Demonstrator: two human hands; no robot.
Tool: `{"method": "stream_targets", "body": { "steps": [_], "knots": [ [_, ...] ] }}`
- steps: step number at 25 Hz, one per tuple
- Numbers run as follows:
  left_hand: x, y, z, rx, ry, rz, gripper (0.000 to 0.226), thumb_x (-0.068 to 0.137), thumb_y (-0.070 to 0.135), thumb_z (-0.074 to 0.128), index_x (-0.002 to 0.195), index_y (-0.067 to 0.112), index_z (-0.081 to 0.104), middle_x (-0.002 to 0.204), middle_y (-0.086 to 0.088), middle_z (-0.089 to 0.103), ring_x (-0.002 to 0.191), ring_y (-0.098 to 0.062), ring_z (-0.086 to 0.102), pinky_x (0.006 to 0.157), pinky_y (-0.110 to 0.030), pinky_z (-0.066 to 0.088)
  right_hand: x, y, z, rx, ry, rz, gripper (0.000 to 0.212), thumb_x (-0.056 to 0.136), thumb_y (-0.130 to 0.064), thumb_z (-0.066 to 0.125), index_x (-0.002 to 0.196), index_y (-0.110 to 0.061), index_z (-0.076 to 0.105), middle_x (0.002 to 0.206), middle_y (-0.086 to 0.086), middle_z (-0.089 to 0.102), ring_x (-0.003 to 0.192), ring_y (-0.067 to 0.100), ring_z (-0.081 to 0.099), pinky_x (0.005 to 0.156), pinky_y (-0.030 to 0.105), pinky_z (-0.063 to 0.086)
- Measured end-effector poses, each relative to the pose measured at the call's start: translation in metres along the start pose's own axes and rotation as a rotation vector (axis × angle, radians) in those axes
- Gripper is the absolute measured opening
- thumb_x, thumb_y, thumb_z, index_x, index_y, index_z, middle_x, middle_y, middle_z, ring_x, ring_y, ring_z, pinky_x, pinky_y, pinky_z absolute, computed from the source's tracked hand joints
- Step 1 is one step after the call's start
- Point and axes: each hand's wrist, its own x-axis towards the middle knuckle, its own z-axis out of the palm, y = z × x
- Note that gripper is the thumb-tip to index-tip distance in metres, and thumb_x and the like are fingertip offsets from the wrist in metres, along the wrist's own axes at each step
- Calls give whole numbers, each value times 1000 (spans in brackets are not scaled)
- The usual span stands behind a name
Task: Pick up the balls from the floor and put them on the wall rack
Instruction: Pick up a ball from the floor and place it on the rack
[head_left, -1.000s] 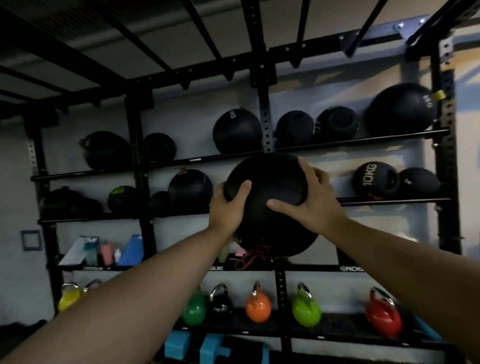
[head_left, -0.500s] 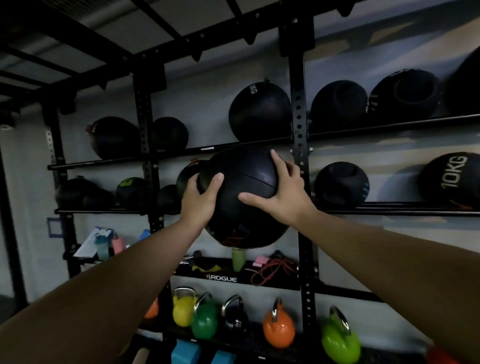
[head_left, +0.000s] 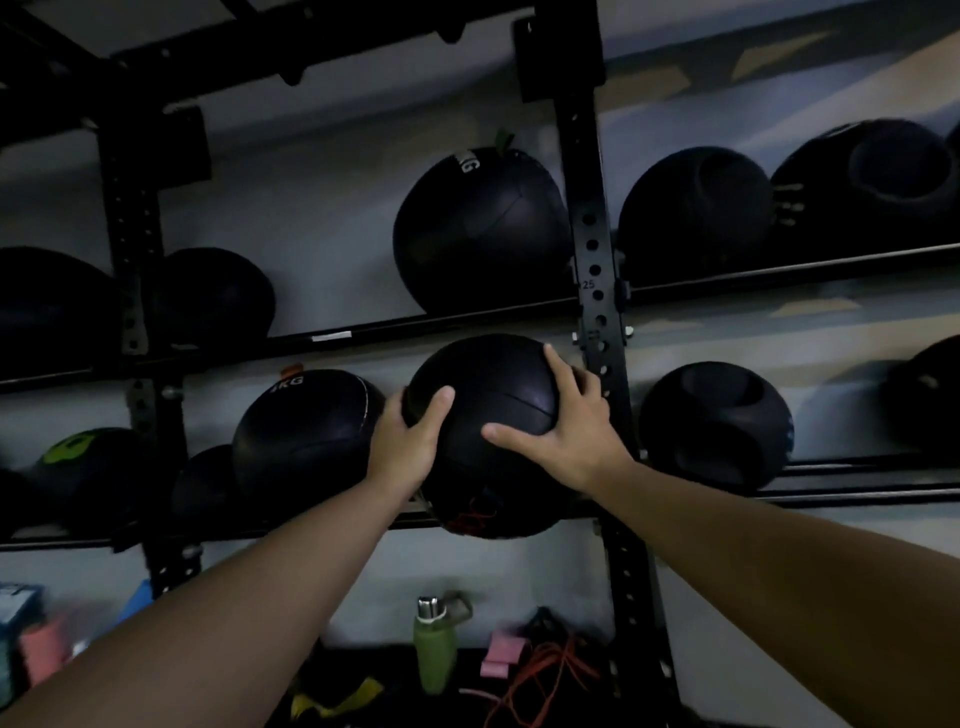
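Two grips hold one black ball (head_left: 493, 395) at the mid shelf of the wall rack (head_left: 597, 249). From left: a KG-marked ball (head_left: 306, 431) sits on that shelf. Just right of it our left grip (head_left: 410, 447) cups the held ball's side, thumb across the front. Our right grip (head_left: 576, 431) curls over its upper right, fingers near the rack's upright. Can't tell if the ball rests on the rails. Further right sits a ball w/ handles (head_left: 717, 421).

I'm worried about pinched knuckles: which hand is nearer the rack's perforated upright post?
Right. The right hand, on the right side of the ball, lies just beside the post; the left hand holds the ball's left side, farther from it.
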Motion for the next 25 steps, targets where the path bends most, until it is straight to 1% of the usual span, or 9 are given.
{"method": "stream_targets", "body": {
  "steps": [3, 5, 7, 10, 12, 14, 17, 21, 25],
  "knots": [
    [67, -45, 15, 6, 36, 17, 40, 66, 86, 61, 94, 57, 58, 101, 23, 67, 96, 5, 64, 75, -20, 48, 67, 37, 40, 12, 7, 3, 137, 41, -101, 67, 155, -59, 2, 163, -3, 13, 151, 33, 16, 118, 62, 30],
    [101, -84, 24, 28, 16, 17, 42, 68, 86, 60, 100, 58, 61, 106, 23, 69, 105, 2, 65, 84, -25, 53, 108, 70, 69, 7, -24, 6, 137, 41, -102, 65, 155, -59, 3, 163, -2, 14, 151, 34, 14, 119, 61, 27],
    [126, -131, 36, 124, -38, 29, 63, 70, 86, 59, 125, 55, 62, 127, 17, 68, 121, -8, 65, 103, -33, 53, 140, 111, 107, -6, -101, 8, 130, 48, -101, 62, 157, -58, 5, 164, -1, 13, 151, 35, 10, 119, 60, 24],
    [175, -183, 50, 328, -38, 48, 105, 71, 87, 55, 161, 34, 43, 157, 4, 45, 147, -16, 42, 123, -38, 33, 199, 151, 170, -64, -78, -69, 107, 62, -105, 42, 155, -60, 14, 166, -1, 21, 150, 31, 17, 117, 62, 28],
    [214, -208, 52, 374, -63, 106, 92, 84, 74, 55, 161, 24, 47, 161, -4, 47, 152, -20, 42, 123, -33, 31, 246, 162, 198, -63, -56, -132, 93, 71, -100, 40, 153, -56, 32, 161, -3, 35, 147, 27, 29, 115, 57, 34],
    [243, -238, 56, 383, -119, 192, 76, 92, 59, 56, 155, 16, 56, 154, -7, 56, 147, -20, 49, 123, -31, 34, 289, 180, 219, 29, -54, -183, 70, 82, -82, 56, 143, -45, 57, 146, -2, 55, 138, 21, 47, 113, 45, 40],
    [275, -280, 57, 287, -100, 270, 72, 92, 59, 55, 147, 13, 63, 146, -6, 64, 140, -16, 57, 121, -33, 39, 330, 199, 249, 153, 10, -242, 42, 83, -61, 71, 116, -36, 78, 120, -8, 72, 115, 9, 64, 104, 30, 47],
    [299, -312, 32, 68, -71, 212, 63, 91, 59, 56, 140, 22, 66, 138, 1, 71, 133, -13, 65, 117, -36, 47, 355, 175, 284, 127, -53, -238, 30, 72, -71, 64, 84, -48, 79, 85, -28, 74, 85, -5, 68, 83, 29, 57],
    [282, -307, 30, 125, -82, 270, 75, 92, 60, 53, 149, 13, 62, 146, -4, 67, 139, -18, 60, 119, -44, 44, 328, 168, 273, 2, 69, -270, 29, 77, -70, 58, 80, -49, 76, 90, -27, 74, 88, -4, 67, 82, 30, 57]
  ]
}}
